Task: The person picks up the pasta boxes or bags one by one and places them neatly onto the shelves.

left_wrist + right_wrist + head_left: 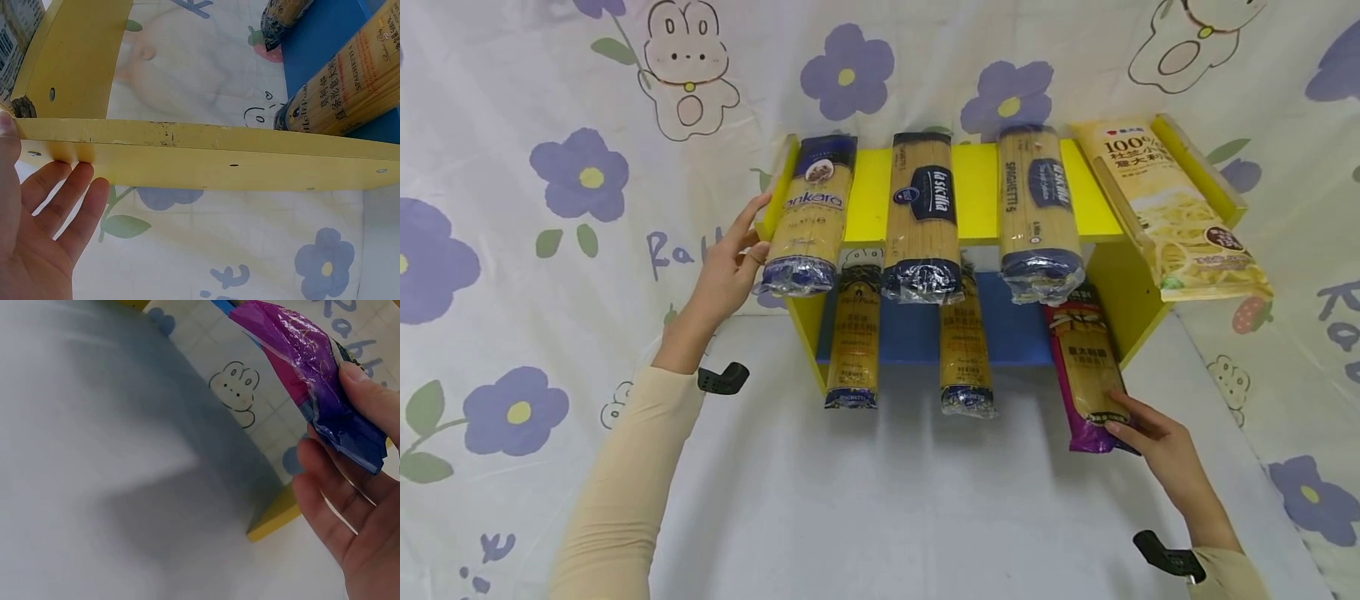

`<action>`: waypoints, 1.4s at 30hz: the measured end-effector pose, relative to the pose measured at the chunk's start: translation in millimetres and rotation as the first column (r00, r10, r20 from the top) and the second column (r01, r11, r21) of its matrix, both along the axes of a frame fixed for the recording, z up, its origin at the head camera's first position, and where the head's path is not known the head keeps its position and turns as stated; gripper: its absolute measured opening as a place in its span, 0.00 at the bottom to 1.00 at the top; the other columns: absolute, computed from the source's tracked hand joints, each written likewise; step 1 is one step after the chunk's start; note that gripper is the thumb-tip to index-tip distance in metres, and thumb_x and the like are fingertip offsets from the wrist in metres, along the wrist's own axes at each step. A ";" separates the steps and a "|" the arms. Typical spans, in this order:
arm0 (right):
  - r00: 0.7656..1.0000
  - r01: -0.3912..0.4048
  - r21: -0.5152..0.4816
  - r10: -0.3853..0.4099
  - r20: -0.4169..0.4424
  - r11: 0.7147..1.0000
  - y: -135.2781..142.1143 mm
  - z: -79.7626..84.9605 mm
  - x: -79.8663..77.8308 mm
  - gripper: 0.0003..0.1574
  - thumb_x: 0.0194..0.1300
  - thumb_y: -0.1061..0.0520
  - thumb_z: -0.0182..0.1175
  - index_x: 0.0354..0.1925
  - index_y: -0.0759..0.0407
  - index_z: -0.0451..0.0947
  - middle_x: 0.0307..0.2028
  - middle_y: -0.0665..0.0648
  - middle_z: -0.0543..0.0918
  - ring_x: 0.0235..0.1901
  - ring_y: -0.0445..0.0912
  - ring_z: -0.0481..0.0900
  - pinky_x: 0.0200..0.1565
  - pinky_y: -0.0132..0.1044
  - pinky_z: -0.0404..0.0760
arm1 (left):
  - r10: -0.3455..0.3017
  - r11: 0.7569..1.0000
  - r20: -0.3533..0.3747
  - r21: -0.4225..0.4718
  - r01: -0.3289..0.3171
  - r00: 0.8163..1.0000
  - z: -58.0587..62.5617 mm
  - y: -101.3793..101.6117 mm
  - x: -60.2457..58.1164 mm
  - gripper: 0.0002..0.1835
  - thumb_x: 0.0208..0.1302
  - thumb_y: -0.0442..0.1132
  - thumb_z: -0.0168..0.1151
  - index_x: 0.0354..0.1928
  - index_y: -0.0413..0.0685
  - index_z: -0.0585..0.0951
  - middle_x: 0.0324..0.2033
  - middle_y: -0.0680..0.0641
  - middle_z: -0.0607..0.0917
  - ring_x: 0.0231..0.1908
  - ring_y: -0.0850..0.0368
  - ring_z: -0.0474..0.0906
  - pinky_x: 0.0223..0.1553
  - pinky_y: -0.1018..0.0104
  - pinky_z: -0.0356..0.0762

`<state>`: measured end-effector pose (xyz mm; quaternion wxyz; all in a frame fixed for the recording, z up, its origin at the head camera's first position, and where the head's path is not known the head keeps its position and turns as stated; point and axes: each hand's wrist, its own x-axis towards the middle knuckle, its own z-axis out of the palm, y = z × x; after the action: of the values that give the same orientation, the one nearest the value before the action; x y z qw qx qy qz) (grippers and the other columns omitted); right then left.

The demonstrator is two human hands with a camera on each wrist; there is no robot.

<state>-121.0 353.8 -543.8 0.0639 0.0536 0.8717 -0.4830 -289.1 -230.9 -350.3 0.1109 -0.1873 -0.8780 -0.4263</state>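
With thumb and fingers, my right hand pinches the lower end of a purple-edged pasta pack, which leans on the lower level of a yellow and blue shelf. In the right wrist view the purple wrapper end lies between thumb and fingers. My left hand is at the shelf's upper left end, beside a pack of Ankara spaghetti. Its fairly straight fingertips touch the outer face of the yellow side panel in the left wrist view.
On the upper yellow board are two La Sicilia spaghetti packs and a yellow noodle pack at the right. Two narrow spaghetti packs stand on the lower blue board. Behind hangs a flowered cloth.
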 end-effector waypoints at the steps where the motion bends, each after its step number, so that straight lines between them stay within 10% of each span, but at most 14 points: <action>1: 1.000 -0.003 0.003 0.003 0.006 1.000 -0.1 0.4 -2.3 0.39 0.72 0.38 0.53 0.75 0.44 0.58 0.74 0.72 0.58 0.68 0.70 0.64 0.45 0.14 0.75 | 0.001 1.000 -0.003 -0.002 -0.001 1.000 -0.3 -0.1 -0.3 0.33 0.73 0.52 0.51 0.74 0.86 0.52 0.69 0.42 0.73 0.62 0.41 0.76 0.59 0.42 0.78; 9: 1.000 -0.017 0.015 0.017 -0.005 1.000 1.1 1.7 -19.7 0.39 0.73 0.36 0.50 0.76 0.42 0.56 0.73 0.72 0.60 0.66 0.68 0.68 0.49 0.23 0.80 | 0.000 1.000 -0.007 -0.009 0.000 1.000 -1.9 -1.0 -1.5 0.33 0.73 0.54 0.51 0.73 0.88 0.51 0.67 0.41 0.75 0.59 0.42 0.79 0.59 0.44 0.79; 17: 0.996 -0.022 -0.020 0.020 -0.087 1.000 1.6 -0.7 -33.8 0.37 0.74 0.40 0.52 0.76 0.46 0.58 0.66 0.75 0.69 0.41 0.20 0.73 0.40 0.23 0.83 | -0.002 1.000 -0.007 0.005 0.002 1.000 -0.2 1.8 -1.8 0.33 0.73 0.52 0.52 0.74 0.86 0.53 0.67 0.42 0.75 0.60 0.42 0.78 0.59 0.43 0.78; 33: 0.991 -0.041 0.156 0.060 -0.121 0.987 6.4 7.4 -36.7 0.38 0.73 0.40 0.54 0.75 0.47 0.59 0.58 0.71 0.77 0.37 0.20 0.69 0.36 0.22 0.79 | -0.005 1.000 0.043 -0.031 0.007 0.999 -4.0 -3.8 1.3 0.33 0.75 0.55 0.48 0.74 0.90 0.46 0.70 0.41 0.71 0.62 0.40 0.76 0.61 0.42 0.76; 42: 0.916 0.159 0.374 0.005 -0.401 0.914 23.3 25.7 -8.8 0.30 0.69 0.47 0.62 0.67 0.46 0.73 0.40 0.63 0.85 0.37 0.35 0.74 0.36 0.24 0.70 | 0.050 0.980 0.058 -0.197 -0.038 0.997 -57.9 -40.9 37.6 0.35 0.77 0.52 0.48 0.78 0.77 0.45 0.70 0.42 0.72 0.65 0.36 0.72 0.62 0.37 0.72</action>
<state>-129.8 377.1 -518.1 -0.1445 0.0023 0.9436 -0.2980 -251.5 -271.8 -408.2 0.0739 -0.1644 -0.9227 -0.3408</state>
